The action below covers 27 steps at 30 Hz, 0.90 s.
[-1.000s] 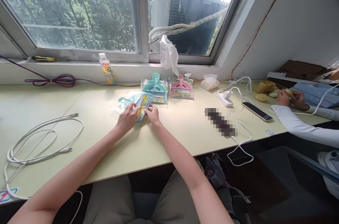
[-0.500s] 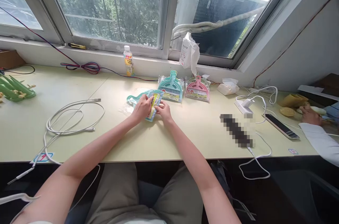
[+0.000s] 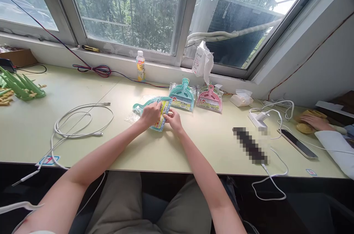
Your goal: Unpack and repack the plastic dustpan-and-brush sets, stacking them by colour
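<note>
A teal dustpan and brush set [image 3: 165, 110] with a yellow label lies tilted on the table, its handle toward the left. My left hand [image 3: 151, 114] is closed on it from the left, across the dustpan and label. At the right edge, by the bristles, my right hand [image 3: 173, 119] pinches the set between thumb and fingers. Clear plastic wrap [image 3: 132, 117] sticks out beside the handle. Just behind are a wrapped teal dustpan set [image 3: 182, 95] and a wrapped pink dustpan set [image 3: 210, 99].
A drink bottle [image 3: 141, 66] and a tissue pack [image 3: 202, 61] are by the window. A coiled white cable [image 3: 56, 127] lies left, near green plastic pieces [image 3: 26, 88]. Rightward are a power strip [image 3: 257, 119], a phone [image 3: 298, 144] and a co-worker's hand [image 3: 316, 121].
The view has shifted slightly, so the table's contents appear further right and lower. Both my hands stay on the dustpan and brush set. The co-worker's hand has moved over a yellow object.
</note>
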Each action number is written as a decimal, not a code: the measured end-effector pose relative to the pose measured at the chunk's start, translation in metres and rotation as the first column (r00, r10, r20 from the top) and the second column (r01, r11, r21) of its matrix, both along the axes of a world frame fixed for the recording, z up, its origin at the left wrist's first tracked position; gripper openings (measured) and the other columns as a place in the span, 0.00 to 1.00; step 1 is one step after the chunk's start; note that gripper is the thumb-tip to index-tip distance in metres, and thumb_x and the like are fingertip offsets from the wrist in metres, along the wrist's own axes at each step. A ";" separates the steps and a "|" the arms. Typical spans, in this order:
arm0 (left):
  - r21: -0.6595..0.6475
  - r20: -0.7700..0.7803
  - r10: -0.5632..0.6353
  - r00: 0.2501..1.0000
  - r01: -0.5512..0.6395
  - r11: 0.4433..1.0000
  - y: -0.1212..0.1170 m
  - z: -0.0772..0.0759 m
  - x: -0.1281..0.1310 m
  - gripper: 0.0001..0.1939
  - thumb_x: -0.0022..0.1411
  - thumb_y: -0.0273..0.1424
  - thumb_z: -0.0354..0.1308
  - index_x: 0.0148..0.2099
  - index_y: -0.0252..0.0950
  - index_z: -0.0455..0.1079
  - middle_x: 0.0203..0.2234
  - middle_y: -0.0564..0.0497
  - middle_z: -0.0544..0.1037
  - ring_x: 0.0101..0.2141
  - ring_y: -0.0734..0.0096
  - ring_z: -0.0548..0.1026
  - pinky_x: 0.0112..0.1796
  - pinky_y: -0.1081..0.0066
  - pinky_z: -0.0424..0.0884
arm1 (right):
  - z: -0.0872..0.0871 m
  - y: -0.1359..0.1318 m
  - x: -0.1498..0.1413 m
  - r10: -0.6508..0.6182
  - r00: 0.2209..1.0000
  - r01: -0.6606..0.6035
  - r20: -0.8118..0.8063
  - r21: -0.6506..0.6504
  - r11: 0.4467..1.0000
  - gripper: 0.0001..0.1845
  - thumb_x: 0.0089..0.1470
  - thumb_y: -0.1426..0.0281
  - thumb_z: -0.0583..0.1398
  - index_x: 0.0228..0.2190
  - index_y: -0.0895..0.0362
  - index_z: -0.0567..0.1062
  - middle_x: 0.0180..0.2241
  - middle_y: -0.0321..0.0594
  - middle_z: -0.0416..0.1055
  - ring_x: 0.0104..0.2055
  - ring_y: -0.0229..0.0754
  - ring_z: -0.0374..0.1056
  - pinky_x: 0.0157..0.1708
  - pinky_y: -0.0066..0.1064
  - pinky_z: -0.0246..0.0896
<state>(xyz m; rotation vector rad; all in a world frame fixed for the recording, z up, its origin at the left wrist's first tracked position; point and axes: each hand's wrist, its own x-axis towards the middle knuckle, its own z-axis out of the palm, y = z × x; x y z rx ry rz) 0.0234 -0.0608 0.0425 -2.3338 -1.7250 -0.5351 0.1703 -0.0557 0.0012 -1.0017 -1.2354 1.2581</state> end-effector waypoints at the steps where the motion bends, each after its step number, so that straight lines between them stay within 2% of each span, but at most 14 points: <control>1: 0.015 -0.014 -0.005 1.000 0.005 1.000 0.000 0.000 0.000 0.27 0.64 0.25 0.46 0.64 0.27 0.64 0.41 0.36 0.76 0.41 0.52 0.77 0.38 0.62 0.69 | 0.000 0.000 0.000 0.010 1.000 -0.010 0.001 0.007 1.000 0.21 0.41 0.65 0.71 0.38 0.56 0.73 0.28 0.37 0.79 0.30 0.43 0.76 0.33 0.39 0.78; 8: 0.084 0.070 -0.153 0.986 0.147 0.986 -0.007 -0.012 0.010 0.27 0.65 0.26 0.46 0.65 0.33 0.63 0.46 0.38 0.76 0.42 0.54 0.76 0.37 0.63 0.69 | 0.001 -0.002 0.002 -0.017 0.999 0.018 -0.038 0.032 0.999 0.24 0.40 0.63 0.72 0.40 0.57 0.74 0.26 0.36 0.79 0.31 0.45 0.77 0.35 0.42 0.78; 11: 0.132 0.220 -0.226 0.949 0.201 0.971 -0.009 -0.018 0.013 0.25 0.67 0.29 0.47 0.65 0.36 0.62 0.47 0.40 0.75 0.45 0.55 0.75 0.41 0.62 0.71 | 0.003 -0.002 0.004 -0.083 0.992 0.084 -0.096 0.010 0.996 0.24 0.41 0.65 0.71 0.41 0.57 0.74 0.27 0.37 0.79 0.33 0.45 0.78 0.38 0.43 0.78; 13: 0.245 0.396 -0.242 0.886 0.152 0.958 -0.007 -0.021 0.011 0.25 0.67 0.32 0.50 0.65 0.36 0.60 0.52 0.40 0.73 0.52 0.53 0.72 0.50 0.58 0.68 | 0.005 -0.002 0.006 -0.143 0.978 0.143 -0.153 -0.009 0.990 0.22 0.43 0.66 0.70 0.41 0.57 0.73 0.30 0.38 0.80 0.35 0.45 0.78 0.41 0.43 0.78; 15: 0.343 0.623 -0.203 0.756 -0.030 0.939 -0.001 -0.023 0.008 0.29 0.65 0.35 0.55 0.66 0.37 0.56 0.60 0.37 0.65 0.61 0.52 0.63 0.59 0.53 0.60 | 0.008 -0.001 0.010 -0.201 0.955 0.201 -0.219 -0.022 0.979 0.20 0.45 0.67 0.69 0.40 0.57 0.72 0.33 0.40 0.80 0.37 0.45 0.78 0.44 0.43 0.77; 16: 0.336 0.741 -0.166 0.651 -0.144 0.931 0.003 -0.023 0.005 0.34 0.63 0.37 0.59 0.67 0.37 0.53 0.64 0.36 0.60 0.65 0.51 0.58 0.62 0.52 0.55 | 0.010 -0.001 0.012 -0.226 0.941 0.227 -0.253 -0.027 0.974 0.20 0.45 0.67 0.68 0.40 0.57 0.71 0.34 0.41 0.80 0.39 0.46 0.78 0.45 0.43 0.77; 17: 0.275 0.849 -0.122 0.515 -0.233 0.933 0.007 -0.024 0.004 0.38 0.60 0.37 0.63 0.67 0.37 0.51 0.66 0.35 0.56 0.67 0.51 0.54 0.64 0.53 0.53 | 0.011 0.000 0.013 -0.247 0.926 0.249 -0.285 -0.031 0.968 0.19 0.46 0.68 0.68 0.40 0.57 0.71 0.35 0.41 0.80 0.41 0.46 0.78 0.47 0.43 0.76; 18: 0.171 0.932 -0.070 0.354 -0.260 0.950 0.011 -0.024 0.002 0.42 0.57 0.37 0.66 0.68 0.37 0.50 0.67 0.34 0.54 0.67 0.51 0.52 0.64 0.54 0.53 | 0.012 0.000 0.015 -0.262 0.913 0.265 -0.313 -0.033 0.964 0.19 0.46 0.69 0.68 0.40 0.57 0.70 0.35 0.41 0.79 0.42 0.46 0.77 0.48 0.43 0.76; 19: 0.048 0.982 -0.010 0.189 -0.199 0.979 0.014 -0.023 0.002 0.42 0.56 0.38 0.67 0.67 0.37 0.51 0.67 0.34 0.54 0.67 0.51 0.54 0.64 0.54 0.55 | 0.013 0.000 0.015 -0.272 0.902 0.276 -0.335 -0.036 0.960 0.19 0.46 0.69 0.67 0.40 0.57 0.70 0.35 0.41 0.79 0.43 0.46 0.77 0.48 0.43 0.75; 20: -0.063 0.997 0.065 0.038 -0.059 0.996 0.017 -0.023 0.003 0.40 0.56 0.39 0.66 0.66 0.36 0.54 0.65 0.34 0.58 0.66 0.51 0.58 0.62 0.55 0.59 | 0.013 0.000 0.016 -0.278 0.894 0.282 -0.352 -0.040 0.958 0.18 0.46 0.70 0.67 0.40 0.56 0.69 0.35 0.40 0.79 0.43 0.46 0.77 0.49 0.43 0.75; 21: -0.136 0.986 0.146 -0.082 0.121 0.983 0.019 -0.022 0.004 0.35 0.59 0.41 0.64 0.64 0.35 0.58 0.63 0.34 0.63 0.63 0.51 0.63 0.60 0.55 0.63 | 0.013 0.001 0.016 -0.280 0.888 0.284 -0.364 -0.043 0.958 0.18 0.46 0.70 0.67 0.40 0.56 0.69 0.35 0.40 0.79 0.43 0.45 0.77 0.49 0.44 0.75; 22: -0.169 0.961 0.223 -0.164 0.290 0.942 0.020 -0.022 0.007 0.30 0.61 0.42 0.61 0.61 0.34 0.62 0.60 0.35 0.68 0.60 0.52 0.68 0.57 0.56 0.67 | 0.013 0.001 0.016 -0.281 0.885 0.284 -0.372 -0.047 0.958 0.19 0.46 0.71 0.66 0.41 0.56 0.69 0.35 0.40 0.79 0.43 0.45 0.77 0.49 0.44 0.75; 24: -0.186 0.908 0.344 -0.240 0.505 0.843 0.017 -0.021 0.015 0.23 0.66 0.43 0.56 0.56 0.32 0.67 0.53 0.37 0.75 0.54 0.54 0.74 0.52 0.59 0.72 | 0.011 0.002 0.016 -0.290 0.877 0.289 -0.383 -0.061 0.955 0.20 0.46 0.71 0.66 0.41 0.57 0.69 0.36 0.41 0.79 0.44 0.46 0.77 0.50 0.44 0.74; 27: -0.211 0.861 0.455 -0.228 0.653 0.727 0.004 -0.022 0.028 0.19 0.67 0.40 0.56 0.54 0.33 0.70 0.50 0.40 0.78 0.50 0.59 0.77 0.49 0.62 0.74 | 0.008 0.004 0.019 -0.318 0.867 0.318 -0.383 -0.066 0.946 0.22 0.46 0.69 0.67 0.44 0.57 0.69 0.39 0.44 0.78 0.46 0.48 0.76 0.50 0.45 0.74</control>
